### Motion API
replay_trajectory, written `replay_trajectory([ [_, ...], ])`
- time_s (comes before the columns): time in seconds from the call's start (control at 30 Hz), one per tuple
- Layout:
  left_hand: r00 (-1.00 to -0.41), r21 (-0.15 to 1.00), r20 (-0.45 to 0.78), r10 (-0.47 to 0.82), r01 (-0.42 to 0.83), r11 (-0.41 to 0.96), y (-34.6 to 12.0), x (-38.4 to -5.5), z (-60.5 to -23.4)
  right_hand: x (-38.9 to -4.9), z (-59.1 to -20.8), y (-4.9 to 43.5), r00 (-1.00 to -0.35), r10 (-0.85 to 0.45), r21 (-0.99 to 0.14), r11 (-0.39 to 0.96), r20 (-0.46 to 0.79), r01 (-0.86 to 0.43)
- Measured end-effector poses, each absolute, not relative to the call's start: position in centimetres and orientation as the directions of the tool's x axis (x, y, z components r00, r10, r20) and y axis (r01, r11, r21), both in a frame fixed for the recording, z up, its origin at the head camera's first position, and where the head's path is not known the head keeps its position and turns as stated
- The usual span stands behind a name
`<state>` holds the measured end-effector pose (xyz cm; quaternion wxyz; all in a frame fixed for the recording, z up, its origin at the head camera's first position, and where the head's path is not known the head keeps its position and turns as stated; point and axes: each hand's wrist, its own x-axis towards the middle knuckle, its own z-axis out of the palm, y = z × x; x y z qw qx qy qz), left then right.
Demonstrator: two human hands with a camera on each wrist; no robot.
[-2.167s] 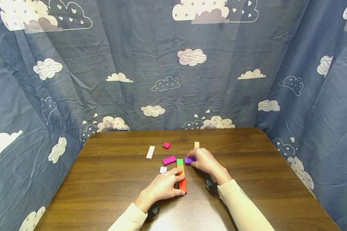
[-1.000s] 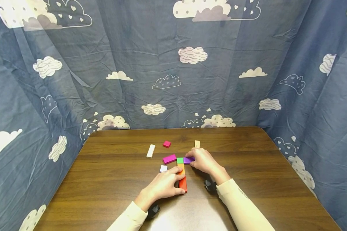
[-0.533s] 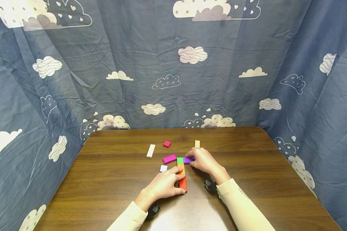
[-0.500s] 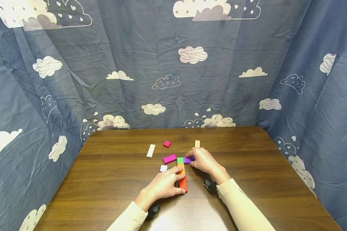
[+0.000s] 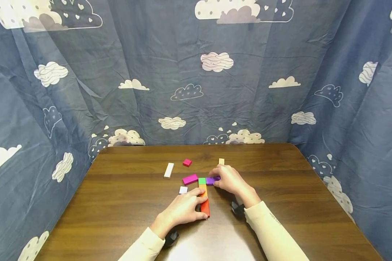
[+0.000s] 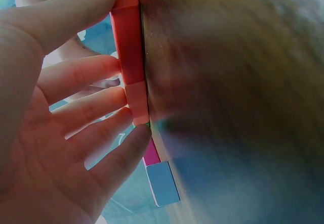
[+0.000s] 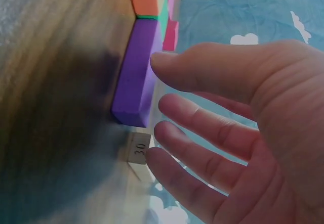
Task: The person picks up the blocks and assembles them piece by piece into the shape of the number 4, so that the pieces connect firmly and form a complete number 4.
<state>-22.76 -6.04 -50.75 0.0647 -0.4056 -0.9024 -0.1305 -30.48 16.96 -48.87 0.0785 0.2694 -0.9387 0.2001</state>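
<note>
A red block (image 5: 205, 209), an orange block (image 5: 203, 188) and a green block (image 5: 201, 181) lie end to end on the table. My left hand (image 5: 183, 209) rests along this row, fingers spread, thumb at the red block's near end and fingertips on red and orange. A purple block (image 5: 210, 181) sits against the green one's right side, making a corner. My right hand (image 5: 231, 180) pinches the purple block; its thumb (image 7: 164, 64) shows on the near side, while the index finger is mostly hidden in the right wrist view.
On the brown wooden table (image 5: 124, 210) lie a magenta block (image 5: 190, 179) left of the green one, a pale block (image 5: 183, 190), a white block (image 5: 168, 170), a crimson block (image 5: 187, 162) and a cream block (image 5: 221, 161) beyond my right hand. A cloud-patterned curtain (image 5: 176, 54) hangs behind.
The right hand has slid the purple block leftward, closing the gap to the green block. Over the last half second both hands have stayed in place; the head view has shifted slightly.
</note>
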Motion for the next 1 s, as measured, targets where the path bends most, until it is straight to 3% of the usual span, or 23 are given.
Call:
replay_trajectory([
  [1.0, -0.669, 0.184, 0.220, 0.710, 0.743, 0.644, -5.9, -22.5, -50.6, -31.2, -47.1, 19.4, -0.894, -0.338, -0.347, 0.834, 0.293, -0.429],
])
